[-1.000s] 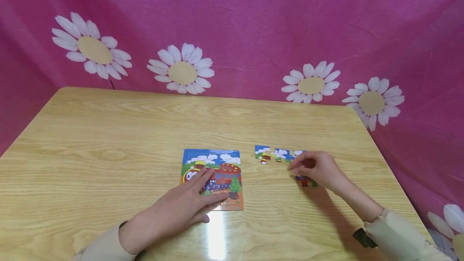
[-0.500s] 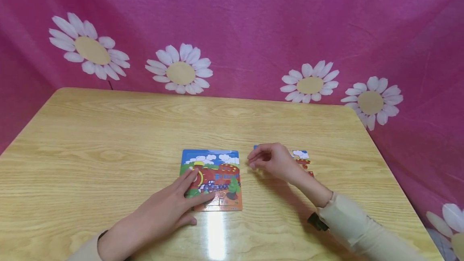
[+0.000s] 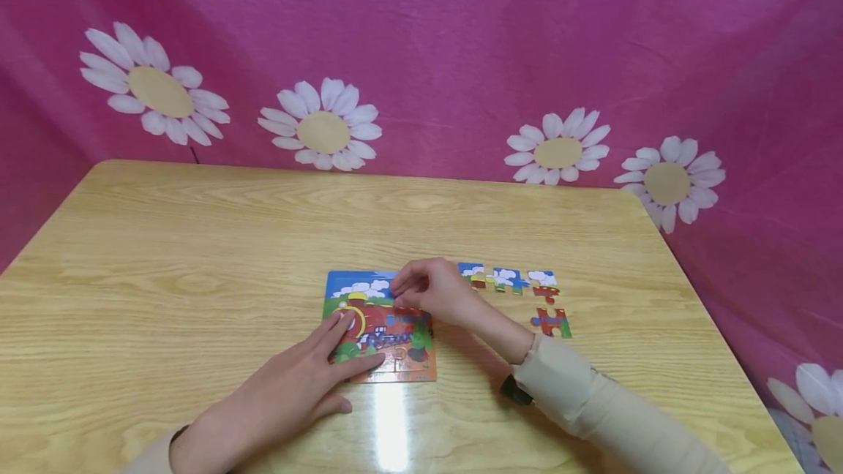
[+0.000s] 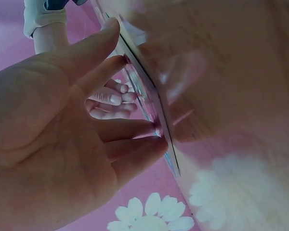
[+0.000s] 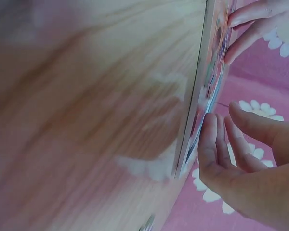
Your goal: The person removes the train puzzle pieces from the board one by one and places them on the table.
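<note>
A square jigsaw puzzle board (image 3: 337, 281) with a cartoon train picture lies flat on the table. My left hand (image 3: 283, 375) rests with spread, fairly straight fingers on its lower left part. Over the upper right of the board is my right hand (image 3: 440, 292), thumb and fingers bent towards each other; whether a piece is between the tips is hidden. In the right wrist view, the right fingers (image 5: 208, 139) are close to the edge of the board (image 5: 216, 57). Loose puzzle pieces lie right of the board, among them a cloud piece (image 3: 507, 279) and a red one (image 3: 550, 323).
The wooden table (image 3: 197, 240) stretches behind and to both sides of the board. Behind it hangs a pink cloth (image 3: 428, 35) with large white daisies. A dark object (image 3: 516, 390) is at the right sleeve. Light reflects off the table below the board.
My right hand has moved left from the loose pieces to above the board, bringing those pieces back into view. My left hand has slid slightly left and down, its fingers still on the board.
</note>
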`<state>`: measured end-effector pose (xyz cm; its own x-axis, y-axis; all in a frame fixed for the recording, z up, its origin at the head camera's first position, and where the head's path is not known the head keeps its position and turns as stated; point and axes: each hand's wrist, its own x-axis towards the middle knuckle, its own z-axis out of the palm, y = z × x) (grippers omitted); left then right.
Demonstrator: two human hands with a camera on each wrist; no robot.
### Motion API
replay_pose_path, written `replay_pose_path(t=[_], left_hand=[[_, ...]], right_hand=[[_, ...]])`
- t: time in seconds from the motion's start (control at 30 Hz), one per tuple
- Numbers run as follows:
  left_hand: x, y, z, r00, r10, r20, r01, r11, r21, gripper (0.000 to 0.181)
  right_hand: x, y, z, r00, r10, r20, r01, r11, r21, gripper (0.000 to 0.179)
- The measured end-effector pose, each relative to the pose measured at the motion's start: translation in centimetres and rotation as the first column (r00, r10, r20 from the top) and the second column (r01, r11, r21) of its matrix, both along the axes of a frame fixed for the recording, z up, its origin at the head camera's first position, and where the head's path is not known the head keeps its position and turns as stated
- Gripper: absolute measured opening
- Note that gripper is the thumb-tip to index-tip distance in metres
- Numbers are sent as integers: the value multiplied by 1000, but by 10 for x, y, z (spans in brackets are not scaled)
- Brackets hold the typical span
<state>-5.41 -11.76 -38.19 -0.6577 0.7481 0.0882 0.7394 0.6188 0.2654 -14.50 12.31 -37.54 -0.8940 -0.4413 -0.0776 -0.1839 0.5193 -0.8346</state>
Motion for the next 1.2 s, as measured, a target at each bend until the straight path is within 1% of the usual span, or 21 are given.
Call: replay_pose_path(t=[0.1,0.2,0.37,0.47,0.63,0.73,0.83,0.93,1.2], left_hand=[[0,0,0,1000,5,18,-5,1000,-3,55],[0,0,-1,1000,5,18,-5,1000,5,55],[0,1,-2,1000,6,13,-6,1000,5,55],[0,1,-2,1000,12,21,-12,1000,-2,55],[0,1,-1,999,19,42,-19,1000,2,55],[0,1,-1,998,21,51,-22,1000,9,54],[1,0,-1,997,29,66,-30,999,13,55],[1,0,0,997,34,74,-35,999,12,55],[1,1,1,996,34,82,-35,999,3,54]], right_hand=[[0,-6,-1,1000,-10,0,10,1000,21,11],[1,-9,-1,1000,-5,-7,5,999,34,11],[2,-10,1,1000,14,-12,-14,1000,28,10],[2,-11,2,1000,20,-9,-20,1000,21,11],[2,-13,1,1000,-14,16,14,1000,4,16],[2,-14,2,1000,-27,13,27,1000,6,19],[2,-15,1,1000,-20,-2,20,1000,16,18],[2,-16,0,1000,-11,4,11,1000,12,17],[6,-21,2,1000,7,-17,-6,1000,21,20]])
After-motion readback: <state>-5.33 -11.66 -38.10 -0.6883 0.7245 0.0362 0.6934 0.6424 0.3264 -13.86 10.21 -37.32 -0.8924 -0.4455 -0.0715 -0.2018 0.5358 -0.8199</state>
